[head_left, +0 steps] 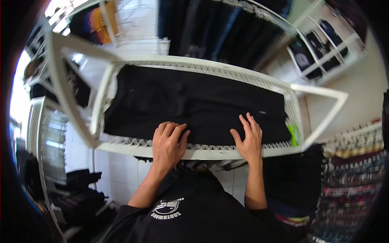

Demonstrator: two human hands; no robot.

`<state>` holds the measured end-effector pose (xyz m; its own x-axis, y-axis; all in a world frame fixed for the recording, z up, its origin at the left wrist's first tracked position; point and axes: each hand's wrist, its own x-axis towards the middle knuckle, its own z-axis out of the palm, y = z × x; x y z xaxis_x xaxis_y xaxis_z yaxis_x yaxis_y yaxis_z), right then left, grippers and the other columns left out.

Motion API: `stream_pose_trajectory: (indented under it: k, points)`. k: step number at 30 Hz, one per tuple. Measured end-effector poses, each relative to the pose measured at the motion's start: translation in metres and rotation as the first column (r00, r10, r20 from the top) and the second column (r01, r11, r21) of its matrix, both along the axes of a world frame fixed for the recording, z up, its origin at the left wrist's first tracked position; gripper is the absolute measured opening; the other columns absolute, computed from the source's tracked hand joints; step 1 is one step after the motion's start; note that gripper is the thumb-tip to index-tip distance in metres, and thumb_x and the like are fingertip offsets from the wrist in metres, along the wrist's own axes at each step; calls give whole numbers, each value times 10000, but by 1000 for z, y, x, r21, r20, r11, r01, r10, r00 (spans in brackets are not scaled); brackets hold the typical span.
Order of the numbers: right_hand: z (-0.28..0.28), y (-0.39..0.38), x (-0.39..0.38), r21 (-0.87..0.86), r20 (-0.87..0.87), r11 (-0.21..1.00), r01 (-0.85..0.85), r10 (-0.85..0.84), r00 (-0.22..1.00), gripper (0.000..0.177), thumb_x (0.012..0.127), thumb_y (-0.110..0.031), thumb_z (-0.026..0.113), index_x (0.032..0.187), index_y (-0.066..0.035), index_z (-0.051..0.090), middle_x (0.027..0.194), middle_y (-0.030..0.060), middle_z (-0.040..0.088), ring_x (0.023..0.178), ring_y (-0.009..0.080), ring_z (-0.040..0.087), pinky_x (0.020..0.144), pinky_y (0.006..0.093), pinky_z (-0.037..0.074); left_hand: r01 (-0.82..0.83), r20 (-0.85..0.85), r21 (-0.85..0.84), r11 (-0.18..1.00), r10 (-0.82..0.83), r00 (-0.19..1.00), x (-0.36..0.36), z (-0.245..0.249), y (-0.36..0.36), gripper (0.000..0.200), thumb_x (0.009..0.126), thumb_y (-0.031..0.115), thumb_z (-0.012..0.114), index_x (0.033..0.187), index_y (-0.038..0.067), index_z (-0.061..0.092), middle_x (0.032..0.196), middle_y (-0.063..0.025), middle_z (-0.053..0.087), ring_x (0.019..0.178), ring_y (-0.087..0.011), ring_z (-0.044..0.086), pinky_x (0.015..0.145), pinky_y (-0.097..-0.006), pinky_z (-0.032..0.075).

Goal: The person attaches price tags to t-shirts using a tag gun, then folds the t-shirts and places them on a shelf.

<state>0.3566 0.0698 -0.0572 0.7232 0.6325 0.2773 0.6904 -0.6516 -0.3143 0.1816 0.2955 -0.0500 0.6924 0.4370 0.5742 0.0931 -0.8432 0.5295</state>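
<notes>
A black cloth garment [194,101] lies spread along a white rack shelf [210,154] with a mesh surface; its exact kind does not show. My left hand [167,141] rests on the garment's near edge, left of the middle, fingers slightly bent and thumb apart. Further right, my right hand [250,139] is open on the same edge, its fingers pointing away from me and its thumb spread. A small pale mark shows on the cloth just beyond the right fingertips. Something bright green [294,134] sticks out at the garment's right end.
Dark clothes [219,32] hang in a row behind the rack. Wall shelves with dark folded items [310,52] are at the upper right. Patterned fabrics [352,178] are stacked at the lower right. Dark folded clothes [79,194] lie at the lower left, beside a white mesh frame [40,137].
</notes>
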Motion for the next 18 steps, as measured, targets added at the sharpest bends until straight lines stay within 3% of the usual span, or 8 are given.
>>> stream_pose_trajectory:
  k: [5,7,9,11,14,15,17,18]
  points:
    - [-10,-75,42,-67,14,939,339,-338,941,680,1007,-560,518,1466,-58,512,1561,247,398,1461,420,350,1190,544,264,171,-111,12,985,-169,979,44,5,-55,201,813,91,774,999,33,722,1004,-94,674,998,-295,619,856,-405,490]
    - [-11,-95,50,-65,85,928,366,-360,929,656,1004,-531,543,1435,-36,536,1530,257,435,1433,422,389,1179,537,291,205,-115,7,979,-203,973,62,6,-78,197,821,96,768,1002,33,725,1010,-90,674,1001,-295,615,858,-407,489]
    - [-3,-112,55,49,3,956,290,-290,957,573,996,-460,596,1375,-30,584,1452,239,521,1357,414,470,1128,526,355,267,-125,-28,963,-269,955,80,10,-102,206,822,99,767,1013,33,728,1010,-87,676,983,-294,614,855,-408,489]
    - [8,-129,60,154,212,946,286,-314,926,441,944,-311,684,1307,-64,631,1304,174,606,1221,378,554,1032,486,418,284,-145,-25,958,-285,948,98,11,-129,212,823,108,768,1017,31,732,1008,-90,676,970,-293,615,851,-409,491]
    - [19,-164,76,94,390,885,456,-454,801,467,920,-225,688,1359,-96,597,1330,178,568,1189,388,559,1000,490,431,391,-143,-32,920,-392,909,123,9,-169,206,826,117,769,1009,27,738,998,-95,676,964,-293,622,849,-408,493]
    - [15,-177,84,101,383,885,454,-456,804,467,920,-225,688,1359,-96,597,1330,178,568,1189,388,559,1000,490,431,388,-151,-24,921,-387,910,131,8,-183,206,826,117,769,1009,27,738,998,-95,676,964,-293,622,849,-408,493]
    - [6,-203,105,62,-1,902,427,-428,904,514,913,-205,694,1401,-107,562,1274,191,565,1169,397,555,973,508,439,457,-137,13,889,-451,882,147,4,-207,208,831,129,770,1012,30,742,996,-94,677,960,-289,625,846,-403,497]
    - [6,-211,113,114,-71,925,362,-356,932,554,911,-199,700,1432,-116,531,1215,198,567,1147,403,560,950,520,448,470,-147,15,883,-463,874,155,3,-218,218,834,149,774,1017,35,746,1001,-91,677,959,-284,627,841,-394,503]
